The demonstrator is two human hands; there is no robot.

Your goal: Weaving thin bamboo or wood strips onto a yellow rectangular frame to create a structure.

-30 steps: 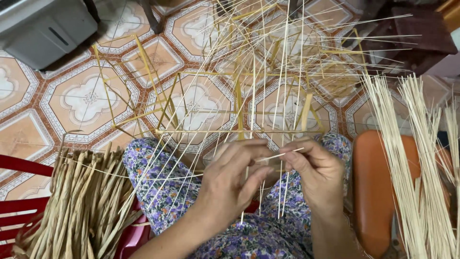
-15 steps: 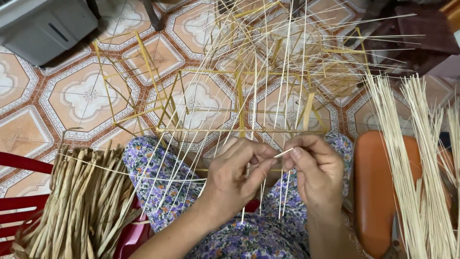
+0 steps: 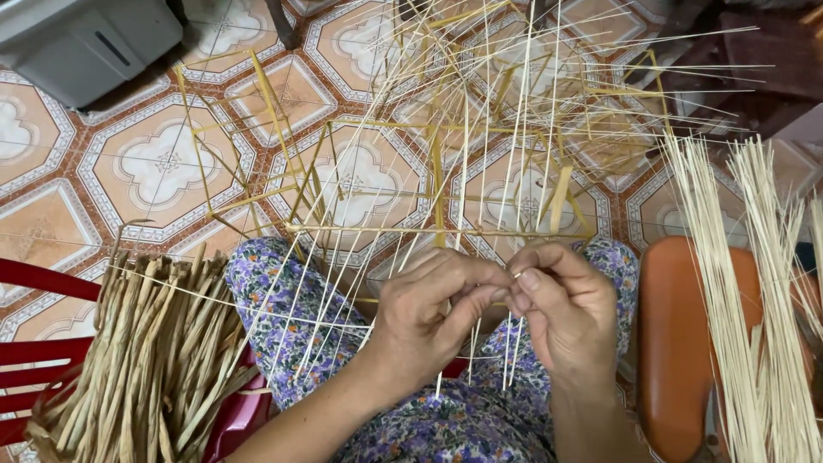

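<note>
Head view: your two hands pinch thin sticks over your lap.

Your left hand (image 3: pixel 433 309) and right hand (image 3: pixel 561 304) meet fingertip to fingertip, each pinching pale bamboo splints (image 3: pixel 514 360) of the yellow stick frame (image 3: pixel 437 223). A grey box (image 3: pixel 81 39) sits top left; dried straw bundle (image 3: pixel 146 360) lies left, loose splints (image 3: pixel 754 317) right.

No pkgs, labels, signs or screens in view.
</note>
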